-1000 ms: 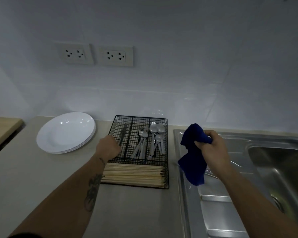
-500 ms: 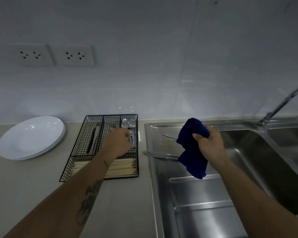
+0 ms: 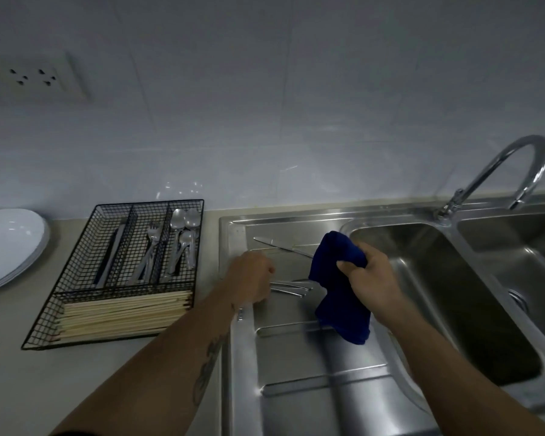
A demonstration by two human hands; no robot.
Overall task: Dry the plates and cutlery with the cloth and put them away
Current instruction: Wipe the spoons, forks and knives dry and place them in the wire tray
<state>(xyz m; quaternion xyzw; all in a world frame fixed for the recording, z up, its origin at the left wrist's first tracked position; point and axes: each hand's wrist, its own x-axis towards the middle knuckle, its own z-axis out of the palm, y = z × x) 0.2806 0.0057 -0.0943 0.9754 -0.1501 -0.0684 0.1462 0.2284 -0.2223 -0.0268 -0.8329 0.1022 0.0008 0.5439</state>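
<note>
My right hand (image 3: 373, 280) grips a dark blue cloth (image 3: 339, 294) that hangs over the steel drainboard (image 3: 312, 366). My left hand (image 3: 250, 278) is at the drainboard's left edge, fingers curled over the ends of two or three pieces of cutlery (image 3: 291, 286) lying there; whether it grips them is hidden. A knife (image 3: 282, 246) lies further back on the drainboard. A black wire tray (image 3: 76, 309) on the counter holds knives, forks and spoons (image 3: 183, 234). White plates (image 3: 10, 247) are stacked at the far left.
Chopsticks (image 3: 123, 313) fill the tray's front compartment. A sink basin (image 3: 438, 294) lies right of the drainboard, with a curved faucet (image 3: 501, 171) behind it and a second basin at the far right. A wall socket (image 3: 35, 77) is at upper left.
My left hand has left the wire tray and moved right onto the drainboard's cutlery. The view has swung right, bringing in the faucet. My right hand still holds the cloth.
</note>
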